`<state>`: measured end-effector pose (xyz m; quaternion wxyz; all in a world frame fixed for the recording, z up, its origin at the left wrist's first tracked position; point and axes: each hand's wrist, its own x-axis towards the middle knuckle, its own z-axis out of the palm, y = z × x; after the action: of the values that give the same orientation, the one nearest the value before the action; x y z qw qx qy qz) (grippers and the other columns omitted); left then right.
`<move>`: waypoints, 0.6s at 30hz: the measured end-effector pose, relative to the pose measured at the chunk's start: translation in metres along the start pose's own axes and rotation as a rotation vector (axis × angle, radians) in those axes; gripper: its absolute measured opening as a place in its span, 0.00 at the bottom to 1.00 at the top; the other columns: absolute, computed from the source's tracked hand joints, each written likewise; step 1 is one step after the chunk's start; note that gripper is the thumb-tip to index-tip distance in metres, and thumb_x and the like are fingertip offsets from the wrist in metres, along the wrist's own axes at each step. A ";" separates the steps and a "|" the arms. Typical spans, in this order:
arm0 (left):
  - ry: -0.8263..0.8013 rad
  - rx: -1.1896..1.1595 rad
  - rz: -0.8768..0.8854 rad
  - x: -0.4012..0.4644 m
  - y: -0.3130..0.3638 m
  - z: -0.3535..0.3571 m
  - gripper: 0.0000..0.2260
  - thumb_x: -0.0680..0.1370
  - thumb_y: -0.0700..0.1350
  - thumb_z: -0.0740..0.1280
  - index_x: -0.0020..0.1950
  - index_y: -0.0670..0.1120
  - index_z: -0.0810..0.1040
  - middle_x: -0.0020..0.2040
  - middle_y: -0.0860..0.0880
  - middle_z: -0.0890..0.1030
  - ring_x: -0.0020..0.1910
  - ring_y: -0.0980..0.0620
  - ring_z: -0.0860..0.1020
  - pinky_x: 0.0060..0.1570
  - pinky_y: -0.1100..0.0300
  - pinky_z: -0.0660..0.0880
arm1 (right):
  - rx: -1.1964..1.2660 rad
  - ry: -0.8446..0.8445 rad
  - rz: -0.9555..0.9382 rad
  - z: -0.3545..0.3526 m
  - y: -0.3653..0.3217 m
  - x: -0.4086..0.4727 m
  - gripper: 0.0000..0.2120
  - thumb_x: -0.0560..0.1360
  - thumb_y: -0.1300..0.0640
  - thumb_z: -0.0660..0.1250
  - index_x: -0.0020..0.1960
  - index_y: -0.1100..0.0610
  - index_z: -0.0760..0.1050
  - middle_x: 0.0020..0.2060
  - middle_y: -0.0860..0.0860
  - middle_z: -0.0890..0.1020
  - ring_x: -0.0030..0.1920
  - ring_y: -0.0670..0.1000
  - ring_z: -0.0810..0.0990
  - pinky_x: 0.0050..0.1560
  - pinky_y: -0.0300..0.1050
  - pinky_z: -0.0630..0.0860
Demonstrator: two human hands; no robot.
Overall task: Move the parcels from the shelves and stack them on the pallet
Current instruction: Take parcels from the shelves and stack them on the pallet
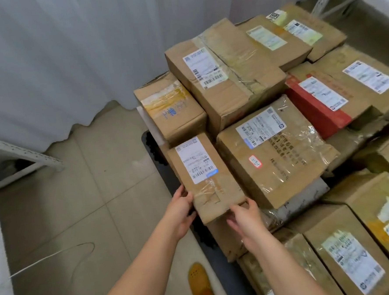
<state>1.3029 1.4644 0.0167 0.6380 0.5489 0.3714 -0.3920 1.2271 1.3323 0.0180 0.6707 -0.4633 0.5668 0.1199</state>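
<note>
Hands meet on a small, flat brown cardboard parcel with a white barcode label (204,176), one at each near corner: the left hand (181,208) wraps its fingers round the corner at seven o'clock, and the right hand (244,215) cups the corner at five o'clock with the thumb on the top edge, so each grip is curled onto the box, not spread flat. Holding it by the near end lets the far end be slid into place, and the parcel lies at the nine o'clock edge of the stack, jutting a little over the dark pallet (167,171) below, its long side just beside a larger brown carton wrapped in clear film (278,151) at three o'clock. Directly beyond it, at twelve o'clock, sits a squat brown box with yellowed tape (170,110), and behind that a long taped carton (225,77) lies higher, on the second layer. A carton with a red band (318,107) lies towards two o'clock. The label faces up, probably so it stays readable. I judge the step to be the final setting-down or squaring of this parcel against its neighbours; whether it already rests fully on the box below cannot be told. A white metal shelf frame (23,155) stands at nine o'clock on the tiled floor (96,199).
</note>
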 end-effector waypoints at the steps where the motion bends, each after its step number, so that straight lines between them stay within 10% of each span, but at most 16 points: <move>1: -0.007 0.014 0.013 0.003 0.002 0.001 0.25 0.82 0.36 0.62 0.77 0.54 0.64 0.64 0.51 0.80 0.62 0.50 0.78 0.67 0.47 0.70 | 0.036 0.009 0.007 0.000 0.000 0.001 0.30 0.79 0.64 0.65 0.77 0.55 0.58 0.62 0.57 0.75 0.60 0.57 0.77 0.58 0.49 0.76; 18: -0.012 0.017 -0.026 -0.008 0.012 0.027 0.20 0.77 0.26 0.55 0.58 0.47 0.74 0.54 0.45 0.83 0.54 0.43 0.82 0.48 0.54 0.79 | 0.080 0.029 -0.026 -0.015 -0.011 -0.006 0.26 0.80 0.67 0.59 0.76 0.55 0.62 0.57 0.57 0.78 0.58 0.53 0.79 0.56 0.45 0.76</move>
<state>1.3116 1.4393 0.0321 0.6305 0.5471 0.3711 -0.4067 1.2233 1.3171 0.0293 0.6820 -0.4451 0.5745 0.0817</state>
